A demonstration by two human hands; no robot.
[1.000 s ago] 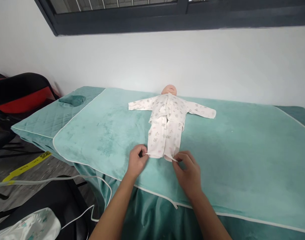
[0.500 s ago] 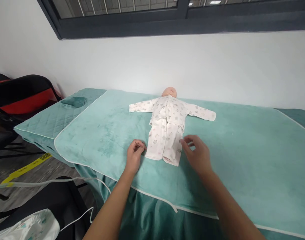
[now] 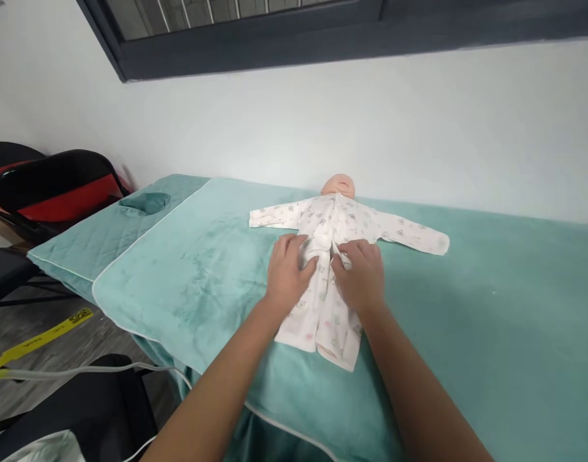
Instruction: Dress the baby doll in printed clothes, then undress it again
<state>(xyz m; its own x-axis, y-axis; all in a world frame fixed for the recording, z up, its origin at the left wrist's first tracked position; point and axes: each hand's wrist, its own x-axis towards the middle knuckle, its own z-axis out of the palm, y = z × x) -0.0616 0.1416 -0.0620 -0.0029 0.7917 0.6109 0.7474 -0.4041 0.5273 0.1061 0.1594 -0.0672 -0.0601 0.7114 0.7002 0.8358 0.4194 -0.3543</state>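
A baby doll [image 3: 339,185] lies on its back on the bed, dressed in a white printed baby shirt [image 3: 318,215] with sleeves stretched to both sides. Matching baby trousers [image 3: 301,321] cover its legs. My left hand [image 3: 287,273] rests at the shirt's lower hem on the left, thumb and fingers apart. On the other side, my right hand [image 3: 364,273] pinches the hem near the middle between thumb and forefinger. A small fold of cloth stands up there. My hands partly hide the hem and the top of the trousers.
A green velvety cover [image 3: 188,263] lies over the bed, with a face hole [image 3: 149,203] at its left end. White wall [image 3: 275,128] and a dark window frame [image 3: 246,48] stand behind. Black and red chairs [image 3: 63,186] are at left; a pale cable [image 3: 82,370] crosses a dark seat [image 3: 82,410].
Both hands have moved up from beside the trouser legs to the shirt's lower hem. My right hand has taken hold of the cloth. The view has shifted slightly closer.
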